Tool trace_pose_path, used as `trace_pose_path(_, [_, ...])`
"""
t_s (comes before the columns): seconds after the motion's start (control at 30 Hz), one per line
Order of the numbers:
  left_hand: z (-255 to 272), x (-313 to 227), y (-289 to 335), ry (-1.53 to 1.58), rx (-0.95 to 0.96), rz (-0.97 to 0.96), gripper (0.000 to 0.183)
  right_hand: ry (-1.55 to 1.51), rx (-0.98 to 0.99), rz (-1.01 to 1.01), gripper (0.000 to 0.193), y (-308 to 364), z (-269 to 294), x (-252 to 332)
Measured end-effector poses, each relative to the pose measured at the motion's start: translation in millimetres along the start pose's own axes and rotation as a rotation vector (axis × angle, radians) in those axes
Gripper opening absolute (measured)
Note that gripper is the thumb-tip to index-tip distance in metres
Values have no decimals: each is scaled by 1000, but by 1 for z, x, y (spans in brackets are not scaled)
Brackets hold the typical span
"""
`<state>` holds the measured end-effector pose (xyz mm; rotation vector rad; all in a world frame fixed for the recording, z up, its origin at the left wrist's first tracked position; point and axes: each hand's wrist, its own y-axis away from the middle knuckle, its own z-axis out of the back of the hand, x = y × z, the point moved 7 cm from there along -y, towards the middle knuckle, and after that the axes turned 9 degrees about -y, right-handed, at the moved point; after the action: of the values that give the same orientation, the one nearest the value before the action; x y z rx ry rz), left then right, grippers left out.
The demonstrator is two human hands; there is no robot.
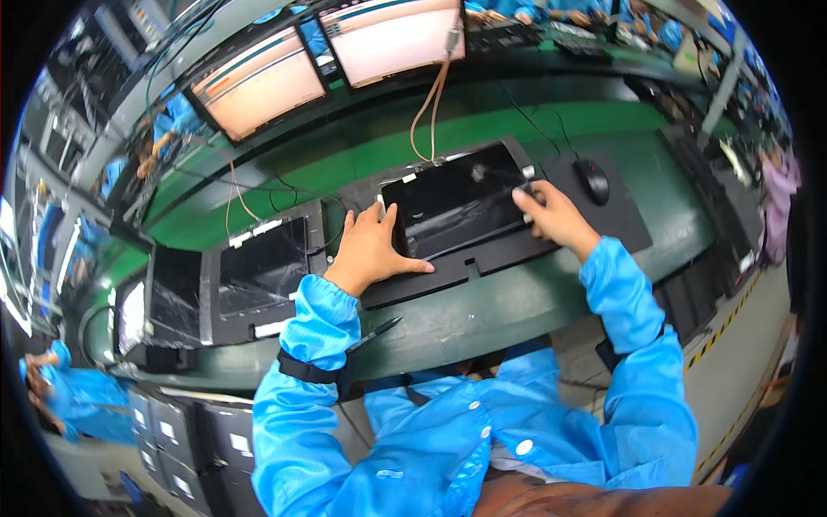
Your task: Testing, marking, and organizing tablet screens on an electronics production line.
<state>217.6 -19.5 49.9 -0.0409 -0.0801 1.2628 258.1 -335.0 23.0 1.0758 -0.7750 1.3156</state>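
Observation:
A flat black display panel [465, 202] with a glossy, film-like sheen lies in a black foam tray [508, 250] on the green bench. My left hand [370, 248] rests at the panel's left end, fingers spread, with the thumb along the near edge. At the opposite end, my right hand [556, 220] is closed in a pinch over the panel's right edge. Something small and dark shows by its fingertips, too unclear to name. A tan cable [428, 112] runs down to the panel's far edge.
Left of me lies a second black panel [263, 265] in its own tray. A black mouse [592, 179] sits on a dark mat at the right. Two lit monitors [258, 82] stand behind the bench. A black pen [376, 333] lies near the front edge.

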Motion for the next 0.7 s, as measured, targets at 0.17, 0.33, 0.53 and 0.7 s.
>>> trace_pose_path(0.17, [-5, 8, 6, 45, -105, 39, 108, 616, 92, 480, 71, 15, -3, 21])
trace_pose_path(0.33, [-9, 7, 3, 92, -147, -65, 99, 630, 81, 480, 59, 18, -11, 26])
trace_pose_path(0.53, [21, 7, 37, 106, -367, -75, 87, 718, -185, 1001, 35, 74, -51, 78])
trace_pose_path(0.7, [44, 45, 175, 745, -735, 158, 40, 501, 572, 1298, 29, 153, -208, 79])
